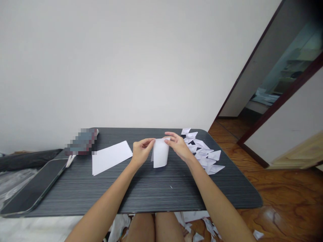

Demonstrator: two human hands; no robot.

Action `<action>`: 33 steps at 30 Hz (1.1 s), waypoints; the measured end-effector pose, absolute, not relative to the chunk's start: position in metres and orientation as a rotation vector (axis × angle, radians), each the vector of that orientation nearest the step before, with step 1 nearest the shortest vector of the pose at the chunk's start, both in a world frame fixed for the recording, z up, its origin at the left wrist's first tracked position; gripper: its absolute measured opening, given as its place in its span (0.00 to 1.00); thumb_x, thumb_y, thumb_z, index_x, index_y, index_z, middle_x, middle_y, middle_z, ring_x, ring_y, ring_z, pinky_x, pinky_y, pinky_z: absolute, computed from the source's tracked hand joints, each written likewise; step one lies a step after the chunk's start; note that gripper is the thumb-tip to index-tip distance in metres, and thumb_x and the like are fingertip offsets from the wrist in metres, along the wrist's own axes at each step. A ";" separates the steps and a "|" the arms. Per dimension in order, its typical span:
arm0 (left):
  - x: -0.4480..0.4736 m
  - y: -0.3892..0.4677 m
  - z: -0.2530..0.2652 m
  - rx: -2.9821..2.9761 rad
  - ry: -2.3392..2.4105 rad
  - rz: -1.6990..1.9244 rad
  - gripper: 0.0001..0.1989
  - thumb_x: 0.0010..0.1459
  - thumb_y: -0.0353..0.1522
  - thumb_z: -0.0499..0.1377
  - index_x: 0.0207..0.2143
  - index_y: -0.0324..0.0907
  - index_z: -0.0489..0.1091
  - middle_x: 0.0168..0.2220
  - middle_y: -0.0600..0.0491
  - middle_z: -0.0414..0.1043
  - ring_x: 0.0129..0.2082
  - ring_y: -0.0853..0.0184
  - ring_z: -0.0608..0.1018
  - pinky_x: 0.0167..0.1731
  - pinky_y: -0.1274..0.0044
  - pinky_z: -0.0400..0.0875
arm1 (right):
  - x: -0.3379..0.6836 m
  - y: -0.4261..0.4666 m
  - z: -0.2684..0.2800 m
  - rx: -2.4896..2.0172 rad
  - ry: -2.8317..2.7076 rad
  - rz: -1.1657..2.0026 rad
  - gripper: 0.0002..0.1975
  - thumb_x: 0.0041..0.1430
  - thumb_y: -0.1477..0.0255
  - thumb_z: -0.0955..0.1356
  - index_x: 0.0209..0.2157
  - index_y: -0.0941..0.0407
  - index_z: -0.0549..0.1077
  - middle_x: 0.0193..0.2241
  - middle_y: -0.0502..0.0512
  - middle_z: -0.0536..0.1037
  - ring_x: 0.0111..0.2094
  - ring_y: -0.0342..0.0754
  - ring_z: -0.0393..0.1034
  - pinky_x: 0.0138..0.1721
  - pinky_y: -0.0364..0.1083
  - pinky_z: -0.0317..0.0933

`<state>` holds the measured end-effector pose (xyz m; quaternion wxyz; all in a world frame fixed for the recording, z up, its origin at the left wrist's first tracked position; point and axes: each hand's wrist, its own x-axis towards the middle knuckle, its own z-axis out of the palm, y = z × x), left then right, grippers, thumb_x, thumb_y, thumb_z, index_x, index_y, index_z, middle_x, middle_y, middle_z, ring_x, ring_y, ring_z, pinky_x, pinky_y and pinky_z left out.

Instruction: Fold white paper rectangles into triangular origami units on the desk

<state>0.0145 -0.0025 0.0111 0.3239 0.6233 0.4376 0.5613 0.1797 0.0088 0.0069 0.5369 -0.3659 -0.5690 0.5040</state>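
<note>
Between my two hands a white sheet of paper [160, 154] is held upright above the table, bent over so that its two layers hang apart at the left edge. My left hand [143, 150] pinches the top left corner between thumb and fingers. At the top right corner, my right hand [178, 144] grips the sheet with the thumb in front and some fingers stretched out behind. To the left lies a stack of white paper [111, 158]. Several folded paper pieces [202, 154] lie in a loose pile beyond my right wrist.
The dark ribbed table [161, 191] has rounded corners and stands against a white wall [141, 67]. A blurred-out object [82, 143] and a dark flat panel [35, 186] sit at the left. Paper scraps [198, 237] litter the wooden floor [285, 198]; a doorway opens at right.
</note>
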 end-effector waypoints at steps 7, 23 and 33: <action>0.016 -0.001 0.011 1.479 1.099 1.500 0.13 0.44 0.37 0.59 0.29 0.35 0.73 0.28 0.49 0.75 0.27 0.66 0.76 0.29 0.77 0.71 | 0.180 0.014 -0.001 -0.904 -1.183 1.257 0.12 0.40 0.65 0.70 0.21 0.62 0.73 0.19 0.52 0.73 0.25 0.43 0.66 0.32 0.44 0.59; 0.009 0.011 0.006 1.312 1.141 1.554 0.14 0.42 0.36 0.60 0.28 0.34 0.73 0.26 0.48 0.75 0.27 0.65 0.76 0.28 0.76 0.72 | 0.177 0.010 -0.004 -1.012 -1.321 1.403 0.15 0.36 0.65 0.71 0.25 0.62 0.75 0.23 0.55 0.77 0.28 0.47 0.69 0.36 0.47 0.59; -0.001 0.019 0.005 1.254 1.176 1.631 0.15 0.40 0.37 0.61 0.28 0.33 0.73 0.26 0.48 0.75 0.26 0.65 0.75 0.27 0.76 0.71 | 0.176 0.003 -0.003 -1.027 -1.487 1.484 0.14 0.37 0.66 0.71 0.24 0.63 0.75 0.22 0.56 0.77 0.26 0.47 0.70 0.34 0.46 0.60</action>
